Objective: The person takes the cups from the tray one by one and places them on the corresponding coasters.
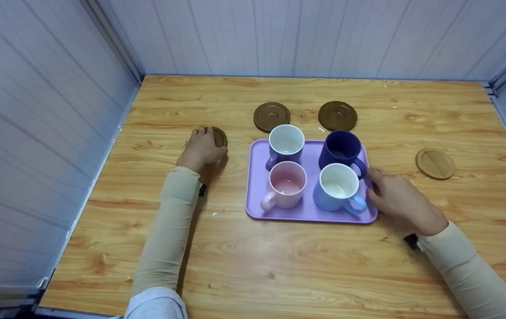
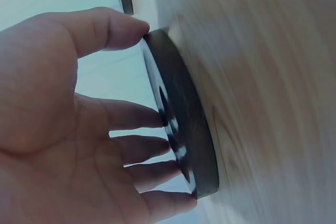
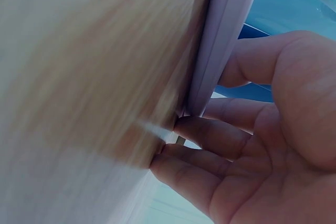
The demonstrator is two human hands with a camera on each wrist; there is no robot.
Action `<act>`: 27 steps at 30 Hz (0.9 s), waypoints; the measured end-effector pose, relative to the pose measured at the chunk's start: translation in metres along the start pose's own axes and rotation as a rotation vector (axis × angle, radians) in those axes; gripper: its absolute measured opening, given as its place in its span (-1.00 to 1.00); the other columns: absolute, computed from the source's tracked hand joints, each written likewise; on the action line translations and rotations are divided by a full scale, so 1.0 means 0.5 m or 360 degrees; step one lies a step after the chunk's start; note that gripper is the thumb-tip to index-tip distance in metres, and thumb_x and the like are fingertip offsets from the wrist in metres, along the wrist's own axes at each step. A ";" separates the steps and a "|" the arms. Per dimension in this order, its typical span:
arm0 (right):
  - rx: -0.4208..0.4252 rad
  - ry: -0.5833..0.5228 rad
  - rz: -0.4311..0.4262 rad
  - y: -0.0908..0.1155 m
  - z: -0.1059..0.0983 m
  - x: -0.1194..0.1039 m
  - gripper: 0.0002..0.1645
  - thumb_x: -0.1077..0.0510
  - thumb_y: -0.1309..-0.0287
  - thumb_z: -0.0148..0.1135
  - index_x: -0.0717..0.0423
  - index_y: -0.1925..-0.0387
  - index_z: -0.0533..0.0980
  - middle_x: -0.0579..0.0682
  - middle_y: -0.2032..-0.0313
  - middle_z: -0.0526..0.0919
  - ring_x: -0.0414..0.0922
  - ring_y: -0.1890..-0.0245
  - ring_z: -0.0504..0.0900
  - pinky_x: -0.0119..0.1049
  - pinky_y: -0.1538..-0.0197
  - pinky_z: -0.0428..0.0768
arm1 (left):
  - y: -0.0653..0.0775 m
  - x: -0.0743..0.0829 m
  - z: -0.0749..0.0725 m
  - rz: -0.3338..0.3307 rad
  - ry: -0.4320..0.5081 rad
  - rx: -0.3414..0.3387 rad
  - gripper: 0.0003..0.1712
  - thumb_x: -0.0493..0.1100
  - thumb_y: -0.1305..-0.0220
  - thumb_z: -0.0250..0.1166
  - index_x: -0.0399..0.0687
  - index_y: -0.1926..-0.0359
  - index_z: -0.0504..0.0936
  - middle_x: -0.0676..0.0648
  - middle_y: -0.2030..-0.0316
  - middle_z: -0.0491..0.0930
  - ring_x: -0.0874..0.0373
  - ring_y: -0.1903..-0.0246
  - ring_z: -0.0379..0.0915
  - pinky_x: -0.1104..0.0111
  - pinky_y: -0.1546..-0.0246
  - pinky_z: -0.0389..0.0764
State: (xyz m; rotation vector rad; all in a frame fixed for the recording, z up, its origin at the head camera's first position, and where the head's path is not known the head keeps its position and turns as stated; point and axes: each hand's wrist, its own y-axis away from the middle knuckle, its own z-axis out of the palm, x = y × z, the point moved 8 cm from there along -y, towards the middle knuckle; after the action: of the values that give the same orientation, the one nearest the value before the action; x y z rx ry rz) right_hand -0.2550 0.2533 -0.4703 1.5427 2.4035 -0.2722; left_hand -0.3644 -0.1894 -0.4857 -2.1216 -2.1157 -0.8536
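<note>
In the head view my left hand (image 1: 202,148) lies over a dark brown wooden coaster (image 1: 220,137) at the left. The left wrist view shows its thumb at one edge of this coaster (image 2: 186,114) and the fingertips on its face and opposite edge, fingers fairly straight. My right hand (image 1: 395,195) is at the right edge of a purple tray (image 1: 275,216), thumb and extended fingers spread along the rim. Close to it are the handles of a light blue mug (image 1: 330,199) and a dark blue mug (image 1: 330,159). A pink mug (image 1: 290,197) and a purple mug with white interior (image 1: 295,153) share the tray.
Behind the tray lie two more dark coasters, one left (image 1: 271,126) and one right (image 1: 338,124). A lighter wooden coaster (image 1: 435,164) sits to the right of my right hand. Pale panel walls (image 1: 279,40) border the wooden table (image 1: 279,261) at the back and sides.
</note>
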 end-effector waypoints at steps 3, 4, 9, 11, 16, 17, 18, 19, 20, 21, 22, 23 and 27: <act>0.0006 0.0006 -0.0013 0.000 -0.002 -0.002 -0.89 0.20 -0.35 0.18 0.17 0.16 0.49 -0.01 0.51 0.45 -0.07 0.55 0.47 -0.16 0.48 0.47 | -0.012 0.006 0.001 -0.0014 0.0010 0.0003 0.05 0.15 -0.45 0.08 -0.33 -0.63 -0.20 -0.40 -0.62 -0.28 -0.36 -0.60 -0.44 -0.29 -0.52 -0.15; 0.0004 0.0007 -0.0014 0.000 -0.002 -0.002 -0.88 0.20 -0.34 0.18 0.17 0.16 0.49 0.00 0.51 0.45 -0.06 0.55 0.47 -0.15 0.47 0.47 | -0.016 0.007 0.001 -0.0017 0.0012 0.0007 0.05 0.15 -0.46 0.07 -0.33 -0.63 -0.21 -0.40 -0.62 -0.29 -0.37 -0.60 -0.44 -0.30 -0.51 -0.15; 0.0005 0.0005 -0.0012 0.000 -0.001 0.000 -0.85 0.19 -0.33 0.20 0.19 0.14 0.50 0.00 0.50 0.45 -0.07 0.55 0.46 -0.15 0.48 0.46 | -0.035 0.012 -0.003 -0.0033 0.0043 0.0008 0.04 0.16 -0.48 0.05 -0.30 -0.64 -0.24 -0.36 -0.63 -0.33 -0.35 -0.60 -0.49 -0.28 -0.53 -0.21; 0.0033 0.0004 -0.0040 0.000 -0.003 -0.001 -0.87 0.21 -0.30 0.21 0.19 0.16 0.50 -0.02 0.52 0.43 -0.06 0.55 0.45 -0.13 0.47 0.46 | -0.043 0.012 -0.003 -0.0033 0.0056 -0.0006 0.03 0.15 -0.48 0.03 -0.28 -0.64 -0.27 -0.35 -0.63 -0.36 -0.34 -0.60 -0.53 -0.28 -0.53 -0.26; 0.0086 -0.0001 -0.0095 -0.001 -0.006 -0.004 -0.89 0.27 -0.23 0.24 0.18 0.22 0.49 -0.02 0.54 0.41 -0.05 0.55 0.44 -0.08 0.45 0.48 | -0.064 0.007 -0.004 -0.0018 0.0101 -0.0024 0.02 0.15 -0.49 -0.02 -0.25 -0.65 -0.32 -0.32 -0.63 -0.44 -0.30 -0.60 -0.62 -0.27 -0.53 -0.37; 0.0079 -0.0002 -0.0088 -0.001 -0.005 -0.003 -0.89 0.26 -0.23 0.24 0.18 0.21 0.50 -0.02 0.53 0.42 -0.05 0.55 0.44 -0.09 0.45 0.49 | -0.068 0.007 -0.005 -0.0014 0.0110 -0.0019 0.02 0.16 -0.49 -0.02 -0.25 -0.65 -0.32 -0.32 -0.63 -0.45 -0.30 -0.60 -0.63 -0.27 -0.53 -0.38; 0.0068 -0.0006 -0.0076 -0.001 -0.004 -0.002 -0.88 0.26 -0.24 0.23 0.17 0.20 0.50 -0.02 0.52 0.43 -0.05 0.55 0.45 -0.09 0.45 0.49 | -0.072 0.006 -0.006 -0.0010 0.0116 -0.0011 0.02 0.16 -0.49 -0.02 -0.25 -0.65 -0.32 -0.32 -0.63 -0.45 -0.30 -0.60 -0.64 -0.27 -0.52 -0.39; 0.0053 -0.0005 -0.0063 -0.001 -0.002 0.000 -0.88 0.25 -0.26 0.23 0.18 0.18 0.50 -0.01 0.51 0.44 -0.05 0.54 0.46 -0.11 0.44 0.49 | -0.077 0.006 -0.008 -0.0008 0.0118 -0.0005 0.03 0.16 -0.49 -0.02 -0.25 -0.65 -0.32 -0.32 -0.63 -0.45 -0.30 -0.60 -0.64 -0.27 -0.52 -0.39; 0.0037 -0.0007 -0.0053 -0.001 -0.001 0.001 -0.87 0.24 -0.28 0.22 0.18 0.16 0.51 -0.01 0.50 0.45 -0.05 0.53 0.47 -0.12 0.44 0.48 | -0.081 0.006 -0.009 -0.0006 0.0121 0.0004 0.03 0.17 -0.50 -0.02 -0.25 -0.65 -0.32 -0.33 -0.63 -0.45 -0.30 -0.60 -0.64 -0.27 -0.52 -0.40; 0.0020 -0.0010 -0.0040 -0.001 0.000 0.002 -0.86 0.23 -0.29 0.21 0.18 0.15 0.51 -0.01 0.50 0.45 -0.06 0.53 0.47 -0.13 0.44 0.47 | -0.085 0.006 -0.010 -0.0006 0.0120 0.0008 0.03 0.17 -0.50 -0.02 -0.25 -0.65 -0.33 -0.32 -0.63 -0.46 -0.29 -0.60 -0.65 -0.27 -0.52 -0.41; 0.0006 -0.0011 -0.0029 -0.001 0.001 0.003 -0.86 0.22 -0.31 0.21 0.18 0.14 0.51 -0.01 0.50 0.46 -0.06 0.52 0.48 -0.15 0.44 0.47 | -0.089 0.006 -0.011 -0.0006 0.0120 0.0013 0.03 0.18 -0.51 -0.02 -0.25 -0.65 -0.33 -0.32 -0.63 -0.46 -0.29 -0.60 -0.65 -0.27 -0.52 -0.41; -0.0003 -0.0011 -0.0020 -0.001 0.002 0.004 -0.86 0.21 -0.32 0.20 0.18 0.13 0.50 -0.01 0.50 0.46 -0.07 0.52 0.48 -0.16 0.45 0.46 | -0.093 0.006 -0.013 -0.0003 0.0120 0.0020 0.03 0.18 -0.51 -0.01 -0.25 -0.65 -0.33 -0.33 -0.63 -0.46 -0.29 -0.60 -0.65 -0.28 -0.51 -0.41; -0.0010 -0.0016 -0.0010 -0.001 0.001 0.002 -0.85 0.21 -0.32 0.20 0.18 0.12 0.51 -0.01 0.50 0.46 -0.07 0.52 0.48 -0.18 0.44 0.45 | -0.106 0.006 -0.016 0.0001 0.0118 0.0034 0.03 0.18 -0.52 -0.01 -0.25 -0.65 -0.33 -0.32 -0.63 -0.47 -0.29 -0.60 -0.65 -0.29 -0.51 -0.43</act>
State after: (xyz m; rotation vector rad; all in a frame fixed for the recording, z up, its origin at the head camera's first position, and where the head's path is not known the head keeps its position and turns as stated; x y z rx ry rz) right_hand -0.2557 0.2539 -0.4712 1.5275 2.3995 -0.2726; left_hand -0.4167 -0.1857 -0.4963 -2.0468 -2.0789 -0.8910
